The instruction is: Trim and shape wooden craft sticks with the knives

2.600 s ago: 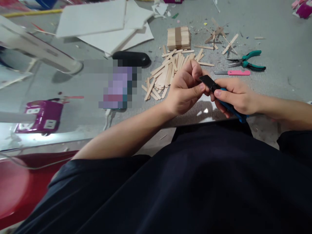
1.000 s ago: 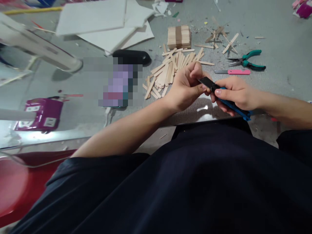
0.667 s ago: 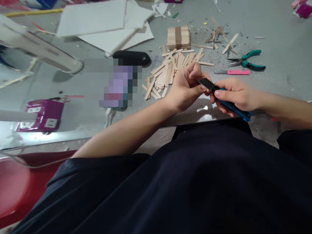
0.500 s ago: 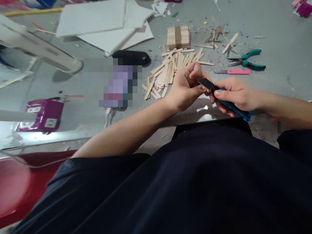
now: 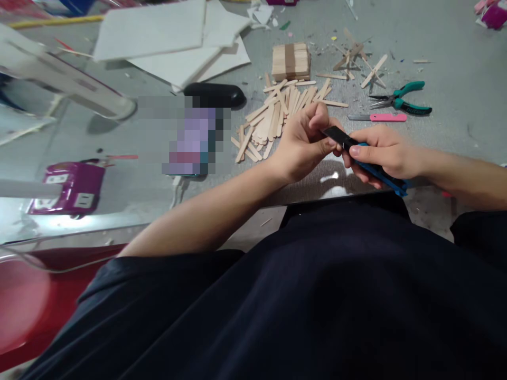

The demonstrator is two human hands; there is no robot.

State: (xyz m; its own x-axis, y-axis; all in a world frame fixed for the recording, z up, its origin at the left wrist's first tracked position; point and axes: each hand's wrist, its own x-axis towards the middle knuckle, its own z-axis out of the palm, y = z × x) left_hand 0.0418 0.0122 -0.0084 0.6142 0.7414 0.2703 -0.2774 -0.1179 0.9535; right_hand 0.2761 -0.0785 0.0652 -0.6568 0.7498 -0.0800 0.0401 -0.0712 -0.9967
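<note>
My right hand [image 5: 386, 153] is closed round the blue handle of a utility knife [image 5: 380, 177], its thumb on top. The knife's wide black blade points up and left toward my left hand [image 5: 303, 140]. That hand is closed, with thumb and fingers pinched together by the blade tip; whatever sits between them is hidden. Beyond my left hand lies a loose heap of wooden craft sticks [image 5: 273, 113]. A banded bundle of craft sticks [image 5: 280, 62] rests behind the heap.
Right of the heap are teal-handled pliers [image 5: 414, 95] and a pink craft knife [image 5: 388, 117]. At left lie a blurred-out phone [image 5: 194, 137] with a cable, a black case [image 5: 216, 95], white foam boards [image 5: 158, 31] and a purple power strip [image 5: 71, 187]. Stick scraps [image 5: 374, 71] litter the back.
</note>
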